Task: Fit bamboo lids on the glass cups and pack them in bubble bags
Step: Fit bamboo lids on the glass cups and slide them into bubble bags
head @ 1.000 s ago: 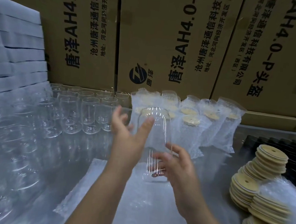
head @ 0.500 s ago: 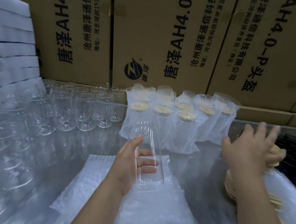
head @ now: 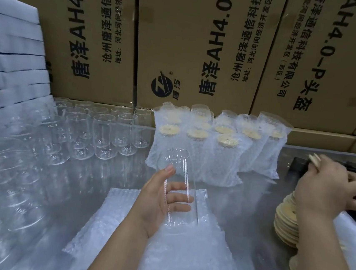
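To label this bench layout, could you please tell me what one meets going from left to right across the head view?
Stack of white foam sheets → empty glass cups → bagged lidded cups → right hand gripping a bamboo lid. Left hand with its glass cup overlaps, so omitted.

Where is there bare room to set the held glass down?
Bare table between the empty glasses and the bubble bags; another strip between those bags and the lid stacks. Crowded at left and around the packed cups.
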